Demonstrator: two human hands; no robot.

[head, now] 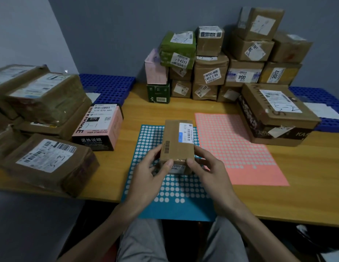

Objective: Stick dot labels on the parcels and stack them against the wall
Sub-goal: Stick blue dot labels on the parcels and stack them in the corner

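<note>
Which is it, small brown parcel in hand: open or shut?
Shut. No flap is lifted on the small brown parcel; left hand and right hand grip its near end.

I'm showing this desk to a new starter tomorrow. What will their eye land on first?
Probably the small brown parcel, held by the left hand and right hand over the middle of the wooden table. Beneath it lies a blue dot-label sheet, with a salmon-pink dot-label sheet beside it on the right. Behind, a stack of parcels rises against the grey wall.
</note>
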